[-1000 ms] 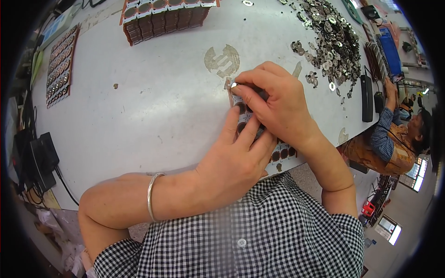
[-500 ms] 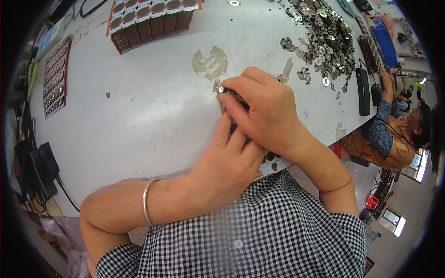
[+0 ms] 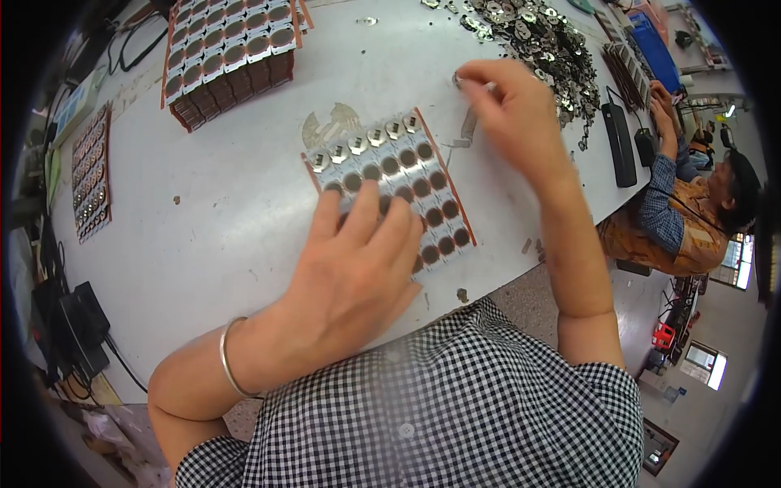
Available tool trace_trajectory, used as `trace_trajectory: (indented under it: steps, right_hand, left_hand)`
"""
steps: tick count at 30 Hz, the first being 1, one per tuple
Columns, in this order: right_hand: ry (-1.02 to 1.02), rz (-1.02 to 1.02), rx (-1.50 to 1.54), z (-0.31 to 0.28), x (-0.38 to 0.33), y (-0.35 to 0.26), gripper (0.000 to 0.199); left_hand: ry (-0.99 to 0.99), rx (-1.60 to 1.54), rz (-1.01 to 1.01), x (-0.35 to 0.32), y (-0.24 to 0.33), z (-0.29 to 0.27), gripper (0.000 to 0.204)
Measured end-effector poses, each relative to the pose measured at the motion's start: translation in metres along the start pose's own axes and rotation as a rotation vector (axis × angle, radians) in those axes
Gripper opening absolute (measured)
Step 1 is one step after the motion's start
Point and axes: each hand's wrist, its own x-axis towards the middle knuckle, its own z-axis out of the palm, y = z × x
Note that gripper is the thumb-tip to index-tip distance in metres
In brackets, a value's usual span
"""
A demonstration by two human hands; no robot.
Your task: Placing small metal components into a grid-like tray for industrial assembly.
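Note:
A flat tray (image 3: 443, 175) with rows of round brown pockets and an orange rim lies on the white table (image 3: 211, 211) in front of me. Its far row holds small silver metal parts (image 3: 358, 145). My left hand (image 3: 354, 272) rests flat on the tray's near left part, fingers spread, a silver bangle on the wrist. My right hand (image 3: 512, 110) is lifted beyond the tray's far right corner, pinching a small silver metal part (image 3: 460, 80) between thumb and fingertips, close to a heap of loose metal parts (image 3: 545, 37).
A stack of filled trays (image 3: 232, 57) stands at the back left, and another tray (image 3: 89, 175) lies at the far left edge. Black devices (image 3: 622, 146) lie at the table's right end, where another person (image 3: 691, 203) works. Cables and a black box (image 3: 69, 321) sit at lower left.
My right hand has lifted off the tray and moved away to the far right, toward the parts heap. The tray, covered by both hands before, now shows. My left hand stays on it.

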Motion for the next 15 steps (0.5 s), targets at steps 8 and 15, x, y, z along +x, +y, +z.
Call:
trace_trajectory:
  steps: [8, 15]
  right_hand:
    - [-0.155, 0.07, -0.007, -0.016, -0.003, 0.015, 0.017]
    - [-0.475, 0.41, 0.57, -0.042, -0.022, -0.024, 0.014]
  left_hand:
    - [0.005, 0.01, 0.008, 0.003, -0.001, 0.002, 0.068]
    - [-0.053, -0.09, -0.018, 0.003, -0.001, -0.001, 0.066]
